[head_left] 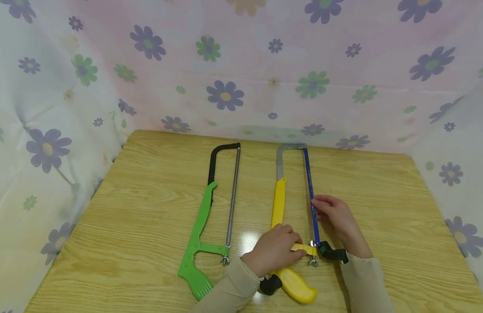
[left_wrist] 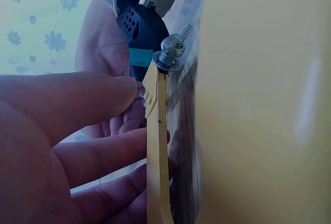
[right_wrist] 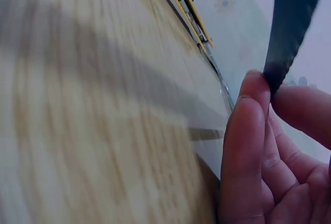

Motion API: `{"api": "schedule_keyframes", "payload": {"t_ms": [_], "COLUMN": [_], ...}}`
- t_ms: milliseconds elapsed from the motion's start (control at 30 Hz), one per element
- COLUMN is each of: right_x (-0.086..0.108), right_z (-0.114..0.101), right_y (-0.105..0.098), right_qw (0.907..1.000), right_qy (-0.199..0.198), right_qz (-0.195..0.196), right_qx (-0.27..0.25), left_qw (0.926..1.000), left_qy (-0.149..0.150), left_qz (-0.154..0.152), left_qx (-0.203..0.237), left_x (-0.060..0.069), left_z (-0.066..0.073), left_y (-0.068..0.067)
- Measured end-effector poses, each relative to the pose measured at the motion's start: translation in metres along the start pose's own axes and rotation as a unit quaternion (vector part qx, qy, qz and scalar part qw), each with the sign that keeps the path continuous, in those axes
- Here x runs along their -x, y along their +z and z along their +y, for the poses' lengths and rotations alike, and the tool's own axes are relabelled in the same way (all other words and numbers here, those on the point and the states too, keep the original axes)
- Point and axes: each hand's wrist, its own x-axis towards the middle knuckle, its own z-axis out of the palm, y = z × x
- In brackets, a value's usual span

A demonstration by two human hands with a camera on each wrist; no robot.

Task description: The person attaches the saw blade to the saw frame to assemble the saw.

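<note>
A hacksaw with a yellow frame (head_left: pixel 278 204) and grey front bow (head_left: pixel 280 163) lies on the table, its blue blade (head_left: pixel 309 174) running along the right side. My left hand (head_left: pixel 273 250) grips the short yellow arm (left_wrist: pixel 156 172) of that frame, thumb on one side and fingers on the other. A wing nut (head_left: pixel 313 261) sits at the end of this arm. About midway along the blade, my right hand (head_left: pixel 341 219) pinches it between thumb and fingertips; in the right wrist view the toothed blade (right_wrist: pixel 289 27) rises from the pinch.
To the left lies a second hacksaw with a green handle (head_left: pixel 202 213), black bow (head_left: pixel 212 163) and grey blade (head_left: pixel 233 195). The wooden table (head_left: pixel 147 182) is enclosed by a flowered cloth (head_left: pixel 257 65) at the back and both sides. Black wrist cameras (head_left: pixel 332 252) sit near both sleeves.
</note>
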Motion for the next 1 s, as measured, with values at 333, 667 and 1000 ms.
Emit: {"api": "schedule_keyframes", "payload": {"t_ms": [333,667,1000], "right_x": [-0.0019,-0.0041,-0.0018], "right_z": [-0.0015,-0.0002,-0.0002], "right_y": [-0.0031,-0.0026,-0.0042], "right_qw": [0.9999,0.9997,0.9992], "right_qy": [0.000,0.007,0.002], "right_qz": [-0.012,-0.012,-0.026], "right_qx": [-0.009,-0.019,-0.030], "left_qw": [1.0000,1.0000,1.0000], "left_qy": [0.002,-0.005,0.000], "left_qz": [0.002,-0.003,0.001], "left_qx": [-0.008,-0.005,-0.005], "left_x": [-0.0001,0.0011,0.0000], "left_z": [0.0004,0.0002,0.0006], "left_y": [0.0000,0.0006,0.0021]}}
